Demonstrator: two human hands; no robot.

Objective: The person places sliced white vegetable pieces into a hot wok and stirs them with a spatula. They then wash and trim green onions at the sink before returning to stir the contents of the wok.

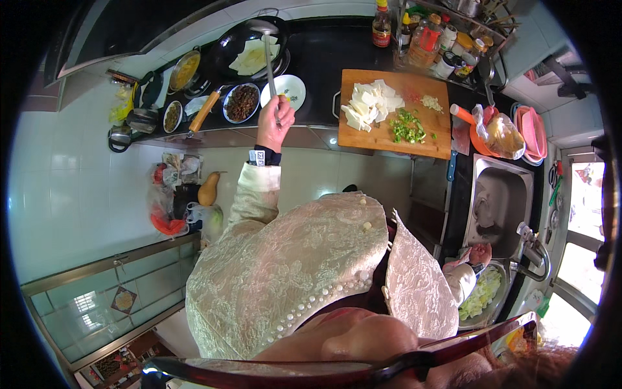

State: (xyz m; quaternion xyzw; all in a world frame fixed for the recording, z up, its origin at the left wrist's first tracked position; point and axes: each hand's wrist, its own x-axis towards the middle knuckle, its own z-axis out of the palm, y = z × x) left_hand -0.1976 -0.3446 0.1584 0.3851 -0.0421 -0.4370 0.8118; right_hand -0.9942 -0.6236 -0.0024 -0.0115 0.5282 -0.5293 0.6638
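Note:
My left hand (277, 121) grips the handle of a metal cooking ladle (268, 61). Its round head is over the far side of a black wok (223, 48). Pale flat slices (255, 56) lie in the wok, beside the ladle's shaft. Under the shaft, near my fingers, stands a white plate (294, 90) with a small printed pattern. My right hand (480, 254) is at the near edge of the steel sink (503, 189), beside a basin of chopped pale-green leaves (481, 294). Its fingers look curled; whether they hold anything is unclear.
A wooden cutting board (347, 138) bears white slices, chopped greens and minced garlic. A blue-handled knife (452, 165) lies at its right. Left stand a bowl of dark brown food (241, 103), a wooden-handled utensil (204, 112) and a yellowish pan (184, 70). Bottles (381, 26) stand behind.

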